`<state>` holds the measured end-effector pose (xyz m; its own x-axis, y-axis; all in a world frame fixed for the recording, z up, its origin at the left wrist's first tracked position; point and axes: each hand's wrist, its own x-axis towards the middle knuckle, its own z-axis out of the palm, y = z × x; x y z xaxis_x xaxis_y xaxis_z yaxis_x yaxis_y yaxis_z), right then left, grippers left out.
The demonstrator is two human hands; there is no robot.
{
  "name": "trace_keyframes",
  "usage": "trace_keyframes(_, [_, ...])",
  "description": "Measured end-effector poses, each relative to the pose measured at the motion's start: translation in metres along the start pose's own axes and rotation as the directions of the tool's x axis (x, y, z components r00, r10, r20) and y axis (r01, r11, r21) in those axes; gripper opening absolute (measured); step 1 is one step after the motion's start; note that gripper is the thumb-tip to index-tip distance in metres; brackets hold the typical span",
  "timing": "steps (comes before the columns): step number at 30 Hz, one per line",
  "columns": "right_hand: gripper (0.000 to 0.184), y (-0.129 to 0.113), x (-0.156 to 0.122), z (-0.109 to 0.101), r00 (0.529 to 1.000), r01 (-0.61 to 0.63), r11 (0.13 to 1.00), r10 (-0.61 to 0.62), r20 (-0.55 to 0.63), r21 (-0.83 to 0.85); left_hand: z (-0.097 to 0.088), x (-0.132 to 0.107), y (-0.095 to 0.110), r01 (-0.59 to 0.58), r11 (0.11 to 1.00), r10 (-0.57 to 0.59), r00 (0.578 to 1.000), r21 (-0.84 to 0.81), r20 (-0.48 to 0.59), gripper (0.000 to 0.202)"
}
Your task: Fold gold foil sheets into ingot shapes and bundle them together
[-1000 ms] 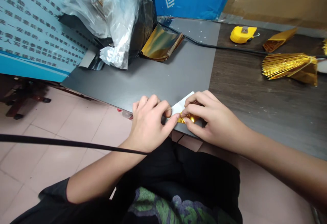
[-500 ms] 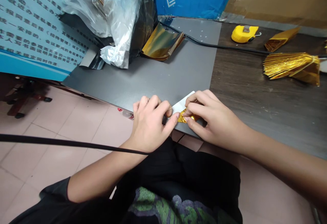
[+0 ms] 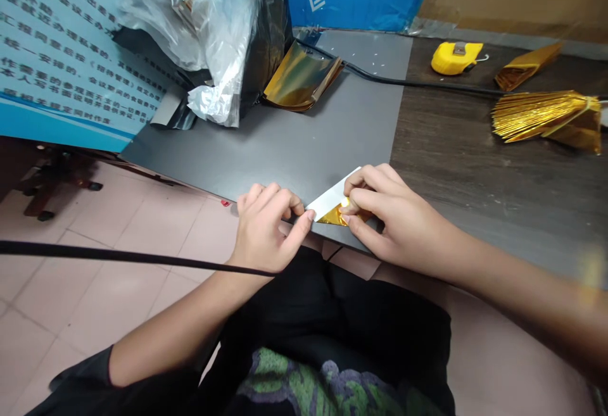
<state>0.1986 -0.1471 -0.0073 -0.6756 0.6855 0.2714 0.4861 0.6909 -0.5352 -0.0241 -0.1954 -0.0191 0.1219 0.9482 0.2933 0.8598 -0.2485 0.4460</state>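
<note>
Small folded gold foil [image 3: 336, 216], creased and shiny, sits along a white paper strip [image 3: 331, 200], held diagonally over the desk [image 3: 266, 144] edge.

Left hand [image 3: 266, 229] and right hand [image 3: 394, 216] meet at the front edge of the bench [image 3: 180, 183], both curled in a pinch, forearms converging

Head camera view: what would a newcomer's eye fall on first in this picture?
First, the shiny gold pleated fan on the dark wood desk at upper right. Then the small gold foil and white card at the grey mat's front edge, pinched by the right hand, with the left hand beside them.
</note>
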Motion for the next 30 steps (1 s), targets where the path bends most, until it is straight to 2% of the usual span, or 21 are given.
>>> trace_keyframes(2, [0.015, 0.001, 0.0, 0.0, 1.0, 0.001, 1.0, -0.001, 0.0, 0.005, 0.002, -0.001, -0.001, -0.153, 0.986, 0.149, 0.987, -0.066, -0.056, 0.014])
trace_keyframes(3, [0.015, 0.001, 0.0, 0.0, 1.0, 0.002, 1.0, -0.002, -0.002, 0.008, 0.004, -0.002, -0.001, -0.26, 0.962, 0.255, 0.965, -0.084, -0.066, 0.016])
trace_keyframes(5, [0.016, 0.002, 0.001, 0.0, 1.0, -0.002, 1.0, 0.002, -0.005, 0.014, 0.009, -0.004, -0.001, -0.451, 0.891, 0.448, 0.893, -0.057, -0.051, 0.024])
trace_keyframes(6, [0.017, 0.002, 0.001, 0.001, 1.0, -0.005, 1.0, 0.005, -0.003, 0.019, 0.012, -0.005, -0.002, -0.51, 0.86, 0.509, 0.86, -0.017, -0.032, 0.027])
trace_keyframes(9, [0.014, 0.003, 0.001, 0.001, 1.0, -0.002, 0.999, 0.001, 0.003, 0.032, 0.022, -0.01, -0.002, -0.522, 0.848, 0.528, 0.847, 0.095, -0.06, 0.033])
trace_keyframes(14, [0.012, 0.01, -0.002, -0.008, 0.995, 0.046, 0.997, -0.051, 0.09, 0.061, 0.031, -0.015, -0.002, -0.475, 0.86, 0.494, 0.867, 0.188, -0.069, 0.034])
trace_keyframes(17, [0.009, 0.02, -0.005, -0.019, 0.98, 0.127, 0.985, -0.143, 0.139, 0.118, 0.031, -0.015, 0.001, -0.467, 0.851, 0.49, 0.87, 0.241, -0.046, 0.036])
trace_keyframes(19, [0.017, 0.027, -0.006, -0.027, 0.961, 0.195, 0.97, -0.219, 0.172, 0.148, 0.03, -0.015, 0.003, -0.467, 0.842, 0.495, 0.868, 0.271, -0.039, 0.034])
trace_keyframes(23, [0.025, 0.034, -0.005, -0.036, 0.928, 0.274, 0.949, -0.303, 0.216, 0.155, 0.028, -0.014, 0.005, -0.472, 0.837, 0.5, 0.865, 0.275, -0.035, 0.034])
trace_keyframes(30, [0.02, 0.037, -0.005, -0.035, 0.907, 0.336, 0.931, -0.36, 0.22, 0.141, 0.031, -0.013, 0.004, -0.483, 0.836, 0.522, 0.847, 0.261, -0.106, 0.035])
